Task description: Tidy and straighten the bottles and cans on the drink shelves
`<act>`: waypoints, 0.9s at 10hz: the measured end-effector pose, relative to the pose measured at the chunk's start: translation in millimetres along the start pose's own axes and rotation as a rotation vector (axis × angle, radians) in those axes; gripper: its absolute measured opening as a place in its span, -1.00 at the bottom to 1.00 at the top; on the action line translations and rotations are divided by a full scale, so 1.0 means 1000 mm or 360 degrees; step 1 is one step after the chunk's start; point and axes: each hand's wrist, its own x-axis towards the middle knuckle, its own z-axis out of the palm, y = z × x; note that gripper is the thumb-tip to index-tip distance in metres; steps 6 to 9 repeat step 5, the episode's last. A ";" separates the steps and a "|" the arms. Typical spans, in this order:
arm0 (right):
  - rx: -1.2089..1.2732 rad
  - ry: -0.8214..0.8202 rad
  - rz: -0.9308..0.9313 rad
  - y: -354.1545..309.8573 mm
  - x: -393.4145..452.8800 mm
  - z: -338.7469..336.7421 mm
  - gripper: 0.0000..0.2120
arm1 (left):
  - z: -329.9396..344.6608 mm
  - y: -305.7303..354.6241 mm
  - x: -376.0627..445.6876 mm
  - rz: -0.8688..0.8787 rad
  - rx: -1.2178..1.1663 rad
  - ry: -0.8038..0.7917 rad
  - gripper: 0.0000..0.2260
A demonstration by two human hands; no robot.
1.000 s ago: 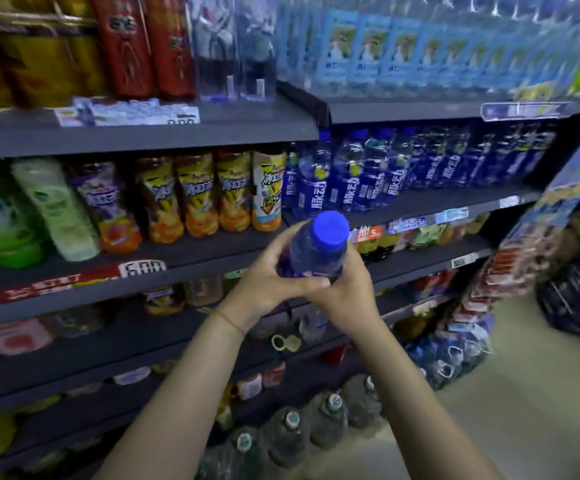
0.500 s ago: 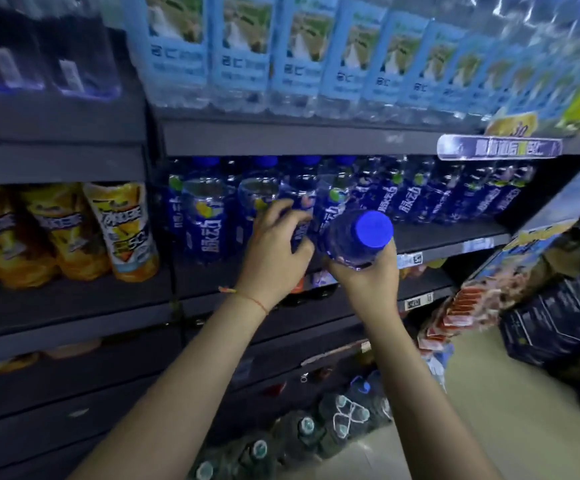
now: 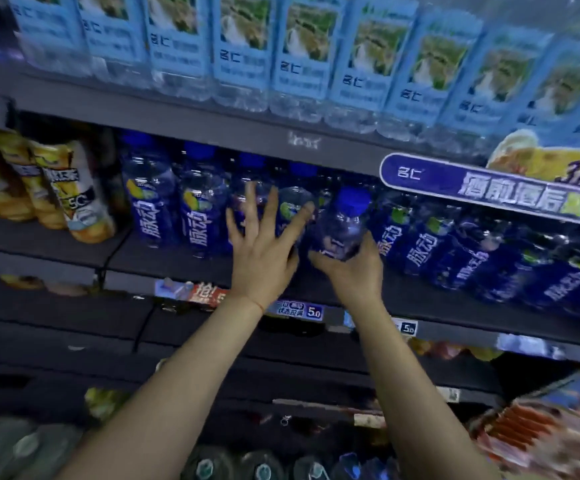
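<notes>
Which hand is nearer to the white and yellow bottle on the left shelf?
Left. The left hand is spread against the blue bottles, a few bottles right of the white and yellow bottle. The right hand grips a blue-capped bottle farther right.

Blue-capped clear bottle (image 3: 342,225), slightly tilted, at the shelf (image 3: 184,261) front amid upright blue-labelled bottles (image 3: 200,216).

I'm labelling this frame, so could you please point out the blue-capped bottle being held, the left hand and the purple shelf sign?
blue-capped bottle (image 3: 342,226): head view, clear shoulder.
left hand (image 3: 262,258): head view, back.
purple shelf sign (image 3: 482,188): head view, white lettering.
</notes>
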 end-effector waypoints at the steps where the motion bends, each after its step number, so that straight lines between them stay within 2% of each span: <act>1: -0.0081 -0.0114 -0.0007 0.007 0.014 0.001 -0.22 | -0.002 0.006 -0.002 -0.0071 0.0017 -0.0003 -0.29; 2: -0.0145 -0.0151 -0.0016 0.005 0.023 0.000 -0.08 | -0.008 0.010 -0.002 -0.0097 0.0038 -0.0025 -0.30; 3: -0.0149 -0.0164 -0.0056 0.005 0.023 -0.001 -0.08 | -0.013 0.012 -0.004 -0.0111 0.0105 -0.0125 -0.27; 5: -0.0087 -0.0240 0.0027 -0.002 -0.003 -0.018 -0.22 | -0.039 0.019 -0.004 -0.0175 0.0147 -0.0428 -0.22; 9: -0.0087 -0.0240 0.0027 -0.002 -0.003 -0.018 -0.22 | -0.039 0.019 -0.004 -0.0175 0.0147 -0.0428 -0.22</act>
